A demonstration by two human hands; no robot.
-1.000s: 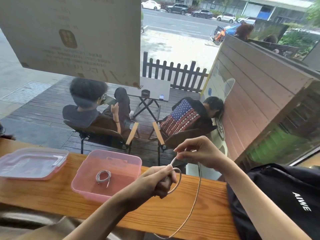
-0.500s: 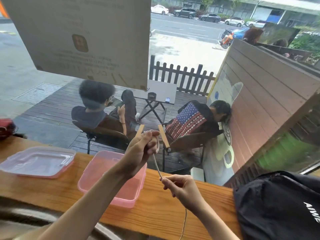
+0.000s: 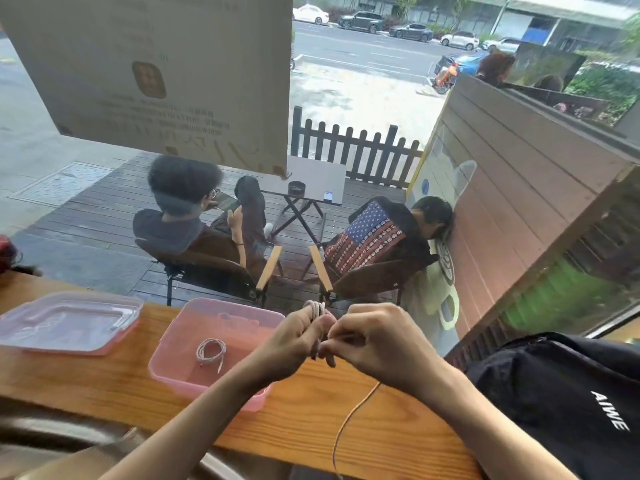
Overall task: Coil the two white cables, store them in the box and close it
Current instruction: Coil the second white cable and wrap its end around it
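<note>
Both hands now meet above the counter, no longer apart.
Left hand (image 3: 298, 344) grips coiled cable (image 3: 317, 310); right hand (image 3: 377, 341) pinches its loose tail beside pink box (image 3: 173, 367).

Place: a café or shop front, looking out at street level.
Seating: a narrow wooden table (image 3: 381, 431) is running along a large window.
Glass: a printed notice (image 3: 156, 74) is hanging on the pane.
Outside: two people are sitting in folding chairs (image 3: 221, 268) on a dark deck by a small folding table (image 3: 311, 178).
Beyond: a picket fence (image 3: 353, 147) is bordering the deck and cars (image 3: 360, 20) are standing along the road.
</note>
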